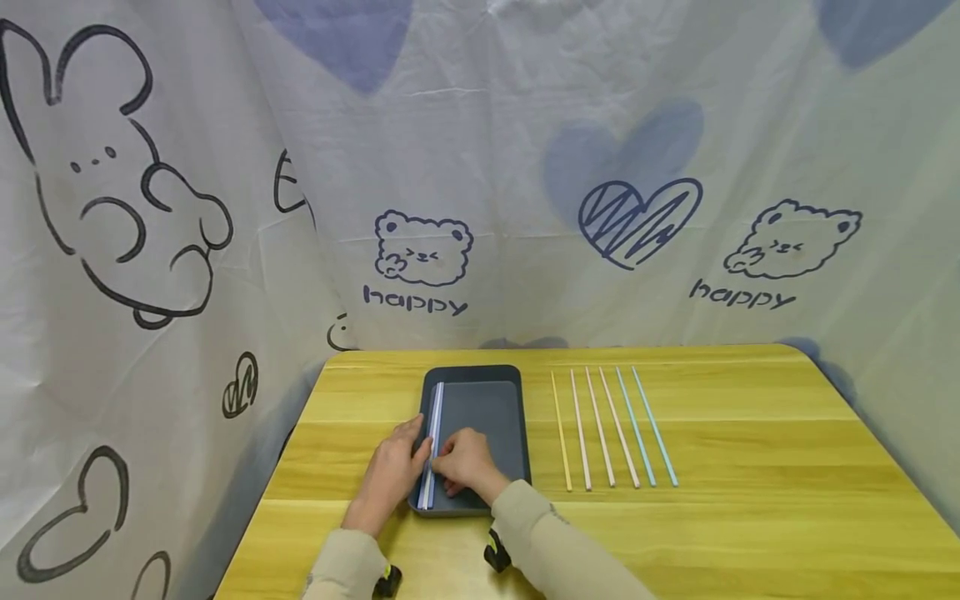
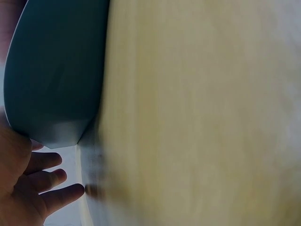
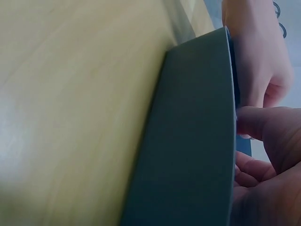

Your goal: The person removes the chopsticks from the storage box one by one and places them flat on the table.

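A dark grey rectangular tray lies lengthwise on the table, with a few white and blue-violet chopsticks side by side along its left wall. My left hand rests at the tray's left edge, thumb over the chopsticks; in the left wrist view its other fingers stretch out past the tray's outer wall. Inside the tray, my right hand pinches at the chopsticks with thumb and forefinger, its other fingers curled. The right wrist view has the tray wall hiding its fingertips.
To the right of the tray, a spaced row of chopsticks lies on the wooden table: one yellow chopstick, three pink chopsticks and two light blue chopsticks. A printed white curtain hangs behind the table's far edge.
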### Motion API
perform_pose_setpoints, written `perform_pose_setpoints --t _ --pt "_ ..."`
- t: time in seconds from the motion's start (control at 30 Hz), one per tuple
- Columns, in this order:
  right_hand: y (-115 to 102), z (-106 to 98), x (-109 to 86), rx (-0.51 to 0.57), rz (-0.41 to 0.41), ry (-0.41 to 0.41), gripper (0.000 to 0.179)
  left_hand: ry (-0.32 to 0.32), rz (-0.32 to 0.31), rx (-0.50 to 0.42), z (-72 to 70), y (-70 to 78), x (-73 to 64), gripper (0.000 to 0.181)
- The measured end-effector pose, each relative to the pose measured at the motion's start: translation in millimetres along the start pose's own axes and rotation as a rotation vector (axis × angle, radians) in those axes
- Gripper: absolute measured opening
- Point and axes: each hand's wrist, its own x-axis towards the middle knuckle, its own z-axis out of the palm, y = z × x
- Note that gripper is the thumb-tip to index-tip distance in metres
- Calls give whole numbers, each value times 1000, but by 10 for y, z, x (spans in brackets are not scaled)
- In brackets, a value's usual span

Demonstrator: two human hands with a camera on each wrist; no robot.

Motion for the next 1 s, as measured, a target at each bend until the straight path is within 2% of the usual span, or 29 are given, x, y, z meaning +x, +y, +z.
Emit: perform_pose_setpoints --t 0.13,0.37,0.67,0.77,0.9,1.0 --pt "-1 16 6 18 -2 4 22 16 21 6 18 -7 7 51" --pt "32 38 -5 62 -30 43 22 -3 8 -2 13 -11 5 52" --pt "1 11 -23 17 5 74 27 3 -1 10 28 -9 13 52" --pt "-2 25 -27 -28 -19 96 30 6 -6 12 25 -8 9 52" --pt "76 100 45 -166 -88 152 37 9 -5 8 15 -6 8 51" --pt "154 165 117 -255 -110 195 39 10 1 7 11 -3 9 50"
